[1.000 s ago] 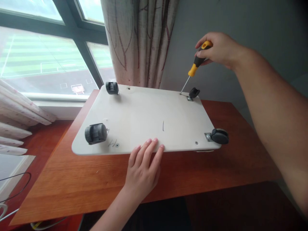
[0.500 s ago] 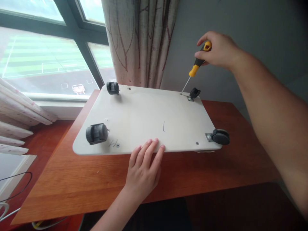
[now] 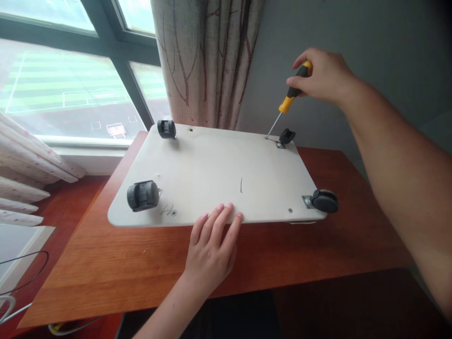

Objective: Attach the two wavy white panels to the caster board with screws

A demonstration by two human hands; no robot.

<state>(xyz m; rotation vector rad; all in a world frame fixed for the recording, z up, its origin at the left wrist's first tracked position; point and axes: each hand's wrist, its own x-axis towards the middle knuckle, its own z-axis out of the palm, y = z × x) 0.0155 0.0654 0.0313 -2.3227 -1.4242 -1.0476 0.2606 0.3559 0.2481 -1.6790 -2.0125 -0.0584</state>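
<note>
A pale board [image 3: 212, 174] lies flat on a reddish wooden table [image 3: 148, 263], with black caster wheels at its corners. My right hand [image 3: 323, 77] is closed round the yellow-and-black handle of a screwdriver [image 3: 287, 101]. The screwdriver's tip rests on the metal plate of the far right caster [image 3: 285, 137]. My left hand [image 3: 212, 247] lies flat at the board's near edge, fingers stretched out and fingertips on the board. Other casters sit at the near left [image 3: 142, 195], far left [image 3: 166, 128] and near right [image 3: 324, 201].
A patterned curtain [image 3: 208, 61] hangs behind the board, with a large window [image 3: 70, 70] to the left. A grey wall is behind my right hand. Cables [image 3: 21, 278] lie on the floor at the lower left. The table's near edge runs just below my left wrist.
My right hand has shifted its grip round the screwdriver handle, which has turned a little; the tip stays on the far right caster plate. My left hand and the board have not moved.
</note>
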